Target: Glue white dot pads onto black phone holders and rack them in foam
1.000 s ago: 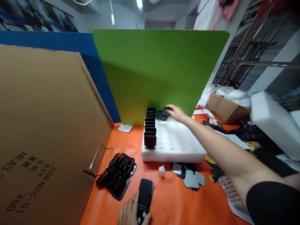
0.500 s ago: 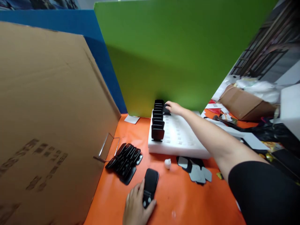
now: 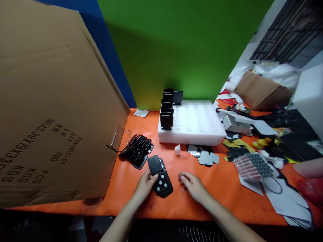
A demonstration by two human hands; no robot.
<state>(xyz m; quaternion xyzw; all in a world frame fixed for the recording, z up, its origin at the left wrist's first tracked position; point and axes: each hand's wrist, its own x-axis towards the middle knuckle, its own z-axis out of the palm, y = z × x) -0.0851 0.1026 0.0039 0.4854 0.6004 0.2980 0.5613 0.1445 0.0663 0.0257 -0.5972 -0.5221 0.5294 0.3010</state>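
On the orange table, my left hand [image 3: 146, 183] is closed on the edge of a flat black rounded piece [image 3: 155, 164]. Under and beside it lies another black piece with several white round dots [image 3: 162, 184]. To the right, my right hand [image 3: 190, 184] hangs low with its fingers curled; whatever they hold, if anything, is hidden. A small clear thing [image 3: 183, 189] shows by those fingertips. Left of the hands is a heap of similar black pieces [image 3: 137, 151]. Farther back, a white foam block [image 3: 194, 136] carries a row of upright black plates [image 3: 167, 116] and one separate plate [image 3: 178, 96].
A large cardboard box [image 3: 63, 101] stands at left, by a wire stand [image 3: 118, 138]. A green panel [image 3: 181, 50] rises behind. Grey rounded pads [image 3: 205, 157] and a small white knobbed object [image 3: 177, 150] lie before the foam. Gloves [image 3: 237, 146] and packaging clutter the right.
My right hand has come back from the separate plate at the foam block, which now stands alone. My left hand now grips a black piece, with white dots uncovered. The view has tilted down.
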